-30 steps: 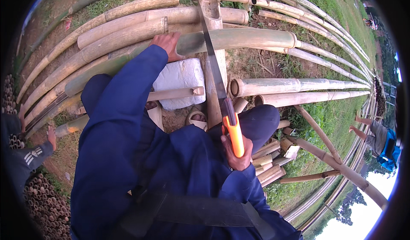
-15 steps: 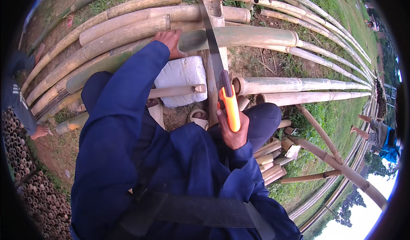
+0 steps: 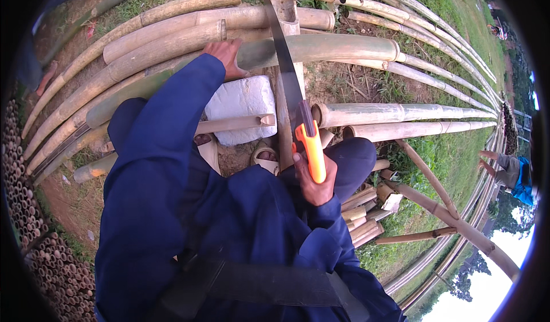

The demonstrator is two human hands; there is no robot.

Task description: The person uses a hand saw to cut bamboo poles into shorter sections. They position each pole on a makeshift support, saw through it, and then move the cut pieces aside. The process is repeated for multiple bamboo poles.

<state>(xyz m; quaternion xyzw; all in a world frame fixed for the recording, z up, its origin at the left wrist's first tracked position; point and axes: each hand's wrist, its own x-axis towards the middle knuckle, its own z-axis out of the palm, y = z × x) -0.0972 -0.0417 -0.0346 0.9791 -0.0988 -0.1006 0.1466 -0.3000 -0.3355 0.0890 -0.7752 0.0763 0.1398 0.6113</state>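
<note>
Saw (image 3: 311,153) slid forward, right hand (image 3: 318,189) gripping it, left hand (image 3: 226,56) clasping bamboo (image 3: 344,48) clear of blade edge (image 3: 285,50)

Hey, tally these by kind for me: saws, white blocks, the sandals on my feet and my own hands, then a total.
Saw: 1
White block: 1
Sandals: 2
Your hands: 2 (left hand, right hand)
Total: 6
</note>
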